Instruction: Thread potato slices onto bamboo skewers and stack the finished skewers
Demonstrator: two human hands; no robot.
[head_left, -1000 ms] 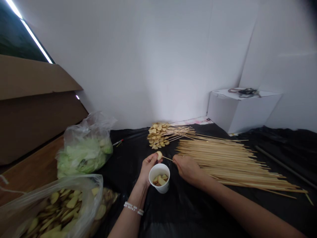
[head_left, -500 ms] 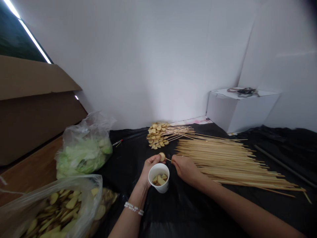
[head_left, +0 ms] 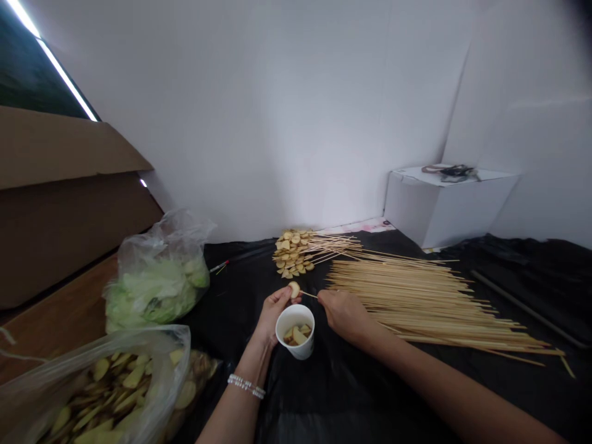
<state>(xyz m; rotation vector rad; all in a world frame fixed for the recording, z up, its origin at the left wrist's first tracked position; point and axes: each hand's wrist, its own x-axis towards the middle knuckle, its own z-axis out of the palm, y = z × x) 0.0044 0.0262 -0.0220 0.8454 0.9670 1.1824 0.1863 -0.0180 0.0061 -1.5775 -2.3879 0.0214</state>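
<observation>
Between the fingers of my left hand (head_left: 276,308) is a round potato slice (head_left: 294,289), just beyond a white paper cup (head_left: 296,345). My right hand (head_left: 342,312) is closed on a thin wooden skewer (head_left: 309,295), whose far end meets the slice. Whether the tip is inside the slice is too small to tell. More potato pieces (head_left: 297,336) lie in the cup. Past my hands is a pile of skewered potato slices (head_left: 293,250). Many loose skewers (head_left: 435,302) lie side by side, partly behind my right hand.
At the left are an open plastic bag of potato slices (head_left: 129,382) and a bag of green leafy vegetable (head_left: 157,283). A cardboard box (head_left: 69,234) stands behind them. A white box (head_left: 430,203) sits at the back right. Black sheeting (head_left: 324,407) covers the surface.
My left hand and the potato slice have shifted slightly left, away from my right hand. More of the skewer shows between the two hands.
</observation>
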